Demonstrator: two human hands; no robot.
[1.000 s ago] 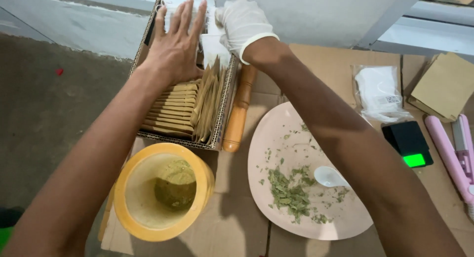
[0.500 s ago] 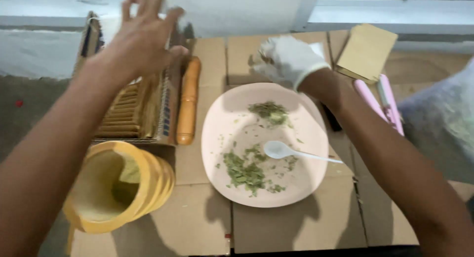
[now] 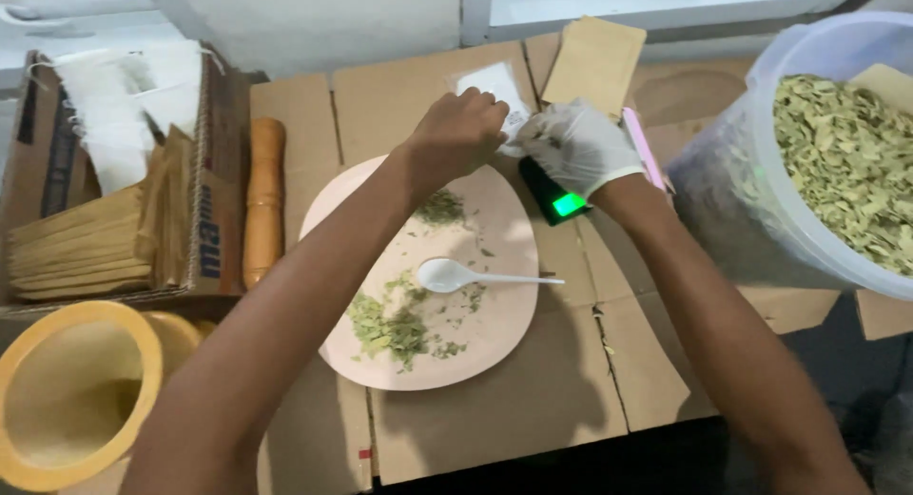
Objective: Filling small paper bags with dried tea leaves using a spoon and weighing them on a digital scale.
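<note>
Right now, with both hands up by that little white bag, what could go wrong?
The left hand reaches over the plate, so the forearm might brush the spoon and scatter the leaves. The right hand hovers above the scale and could bump it. The white bag could slip or tear between the fingers.

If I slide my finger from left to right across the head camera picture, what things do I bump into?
Yellow mortar → cardboard box of brown packets → wooden pestle → pink plate with white spoon → black scale → clear tub of dried leaves.
</note>
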